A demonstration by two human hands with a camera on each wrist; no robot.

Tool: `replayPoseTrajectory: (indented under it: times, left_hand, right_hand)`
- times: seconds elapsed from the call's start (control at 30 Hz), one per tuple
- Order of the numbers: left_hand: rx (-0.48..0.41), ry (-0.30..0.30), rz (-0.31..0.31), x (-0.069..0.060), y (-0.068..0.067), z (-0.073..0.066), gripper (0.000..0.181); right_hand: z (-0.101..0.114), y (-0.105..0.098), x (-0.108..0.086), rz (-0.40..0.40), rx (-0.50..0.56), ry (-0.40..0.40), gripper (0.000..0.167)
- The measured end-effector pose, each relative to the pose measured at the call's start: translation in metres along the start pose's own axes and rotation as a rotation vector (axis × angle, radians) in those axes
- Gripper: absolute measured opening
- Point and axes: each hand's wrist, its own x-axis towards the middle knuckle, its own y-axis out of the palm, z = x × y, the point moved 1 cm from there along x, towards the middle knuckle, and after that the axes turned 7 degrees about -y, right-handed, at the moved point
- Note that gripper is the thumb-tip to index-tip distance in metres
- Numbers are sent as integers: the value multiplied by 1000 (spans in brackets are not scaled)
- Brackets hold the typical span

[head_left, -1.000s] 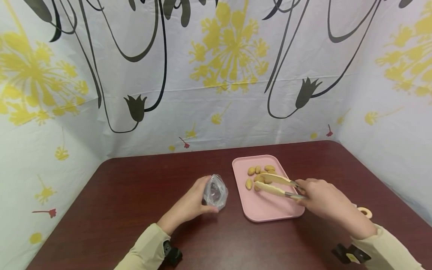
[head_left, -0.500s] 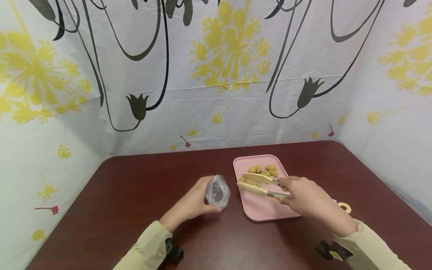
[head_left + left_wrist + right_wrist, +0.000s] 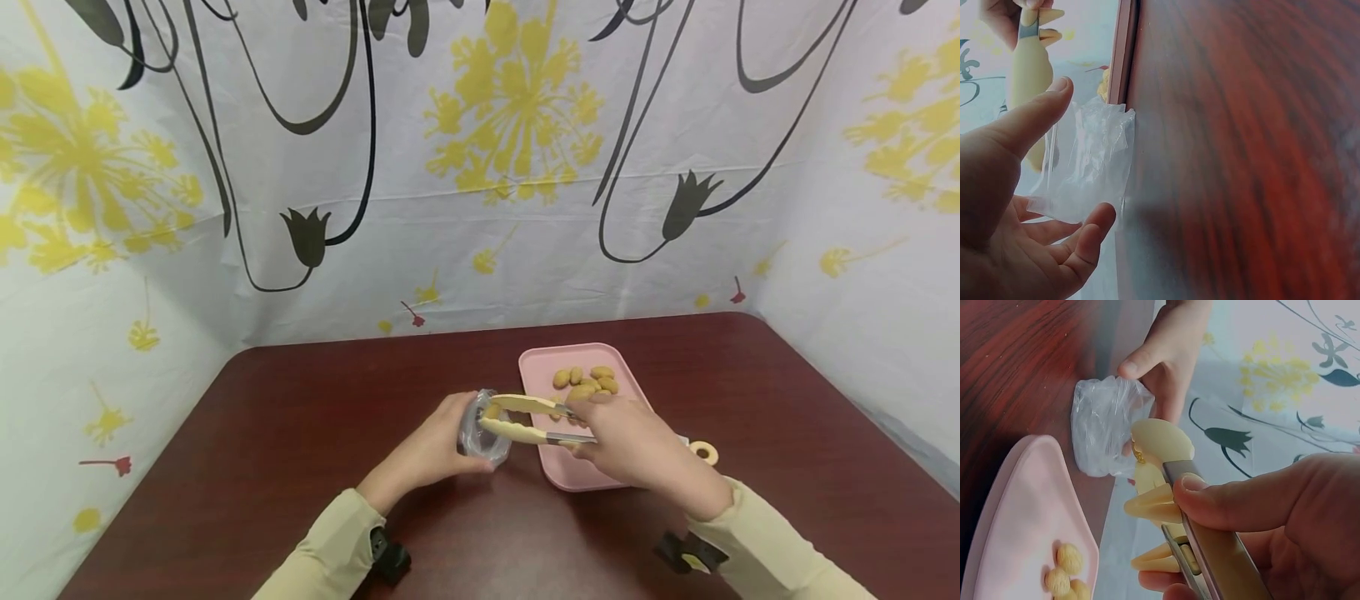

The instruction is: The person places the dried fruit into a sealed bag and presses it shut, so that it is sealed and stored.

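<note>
My left hand [image 3: 429,450] holds a clear plastic bag [image 3: 491,452] upright on the table, thumb on one side and fingers round the other. The bag's mouth stands open. In my right hand [image 3: 626,440] I grip pale yellow-tipped tongs [image 3: 517,432], whose tips are over the bag's mouth. A tan oval nut [image 3: 492,412] shows between those tips; the right wrist view shows only a bit of it. Several similar nuts [image 3: 588,385] lie on the pink tray [image 3: 573,471], partly hidden behind my right hand. Creases blur the bag's inside in the left wrist view [image 3: 1094,156].
The dark red-brown table [image 3: 330,400] reaches back to a white patterned cloth [image 3: 465,250], which also hangs at both sides. The tray stands just right of the bag. The tongs' ring end [image 3: 703,452] sticks out beyond my right wrist.
My right hand has moved left with the tongs, from over the nuts on the tray to the bag's mouth, carrying a nut. My left hand and the bag have hardly moved.
</note>
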Motion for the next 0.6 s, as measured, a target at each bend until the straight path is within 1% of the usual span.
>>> replayPoseTrajectory:
  times: [0.07,0.23,0.37,0.53,0.6]
  left_hand:
    - [-3,-6,6,0,0,0,97]
    - [-19,-23,22,-1,-1,0,98]
    - [-28,-21,22,-1,-1,0,98]
    - [-20,-28,21,-1,-1,1,98]
    - [-20,-32,21,-1,-1,2,98]
  right_hand:
    - [2,1,2,-7,-8,-5,35]
    - [5,3,6,-9,-15,11,34]
    - [5,4,7,-4,-14,14,35]
    - [4,6,9,-33,-11,-11,37]
    - [4,6,8,-42,-5,-9,39]
